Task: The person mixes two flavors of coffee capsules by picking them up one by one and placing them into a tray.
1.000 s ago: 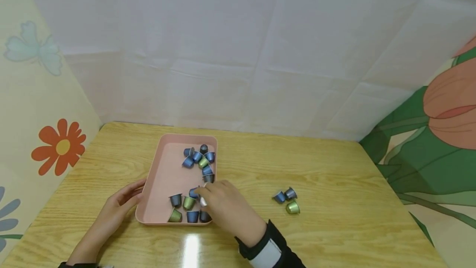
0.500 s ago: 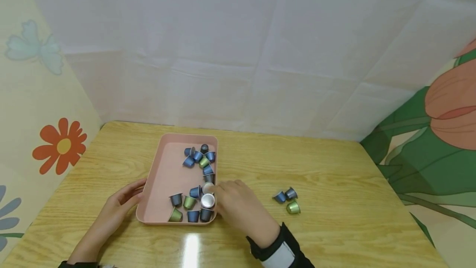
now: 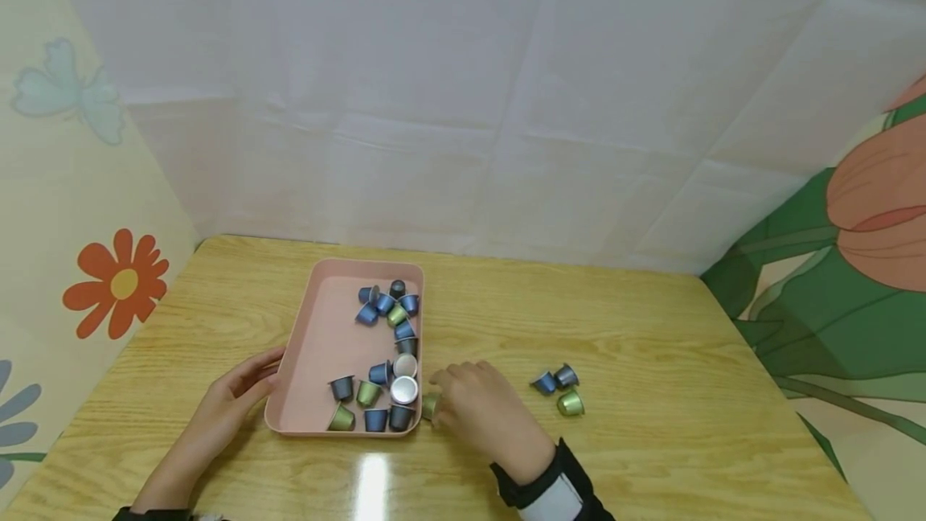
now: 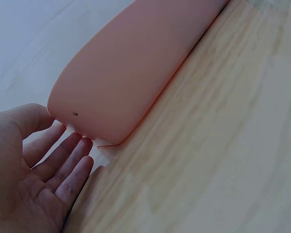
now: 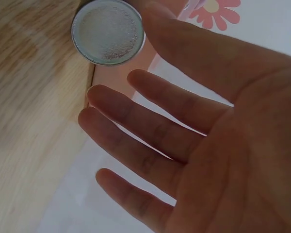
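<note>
A pink tray (image 3: 311, 344) lies on the table with several blue, dark grey and green coffee capsules in it, including a blue capsule (image 3: 379, 374) and two with silver lids up. My left hand (image 3: 242, 388) touches the tray's left side with its fingertips; in the left wrist view the fingers are loosely extended at the tray wall (image 4: 111, 82). Beside the tray's right wall, a green coffee capsule (image 3: 430, 405) lies on the table. Right at it is my right hand (image 3: 481, 408). In the right wrist view the capsule's silver lid (image 5: 108, 32) shows by the thumb tip, fingers spread.
Farther right on the wooden table (image 3: 651, 424) lie a blue capsule (image 3: 544, 383), a dark blue-grey capsule (image 3: 567, 376) and another green capsule (image 3: 571, 403). A white cloth (image 3: 463, 143) hangs behind the table, with painted panels on either side.
My right hand has drawn back right from inside the tray to beside it, uncovering two silver-lidded capsules. The green capsule beside the tray has come into view. The left hand stays put.
</note>
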The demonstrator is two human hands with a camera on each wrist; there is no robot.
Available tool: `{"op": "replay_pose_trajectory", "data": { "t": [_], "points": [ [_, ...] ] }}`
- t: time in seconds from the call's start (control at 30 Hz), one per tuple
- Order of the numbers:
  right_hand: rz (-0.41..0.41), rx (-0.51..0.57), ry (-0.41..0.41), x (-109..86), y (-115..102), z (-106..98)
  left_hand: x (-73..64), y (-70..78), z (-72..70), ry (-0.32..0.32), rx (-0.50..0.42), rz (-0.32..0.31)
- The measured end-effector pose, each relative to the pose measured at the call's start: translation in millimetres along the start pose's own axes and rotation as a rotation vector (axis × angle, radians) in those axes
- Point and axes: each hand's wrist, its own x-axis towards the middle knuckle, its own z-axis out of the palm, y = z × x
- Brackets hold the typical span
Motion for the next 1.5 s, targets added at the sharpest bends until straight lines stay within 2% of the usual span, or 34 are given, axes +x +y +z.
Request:
{"op": "replay_pose_trajectory", "data": {
  "t": [0.27,0.5,0.73,1.2,1.5],
  "points": [
    [0.014,0.022,-0.048,1.5,2,5,-0.1,-0.1,-0.1,0.002,0.0,0.002],
    [0.01,0.011,-0.07,2.3,2,9,-0.8,1.1,1.4,0.002,-0.015,0.031],
    [-0.014,-0.008,-0.062,4.5,1,15,-0.4,1.1,0.7,0.003,-0.01,0.018],
    [0.003,-0.044,-0.064,4.9,-2,21,-1.3,0.6,1.4,-0.008,-0.031,0.022],
    [0.038,-0.068,-0.038,1.0,3,12,0.5,-1.9,0.3,0.004,-0.009,0.004]
  ]
}}
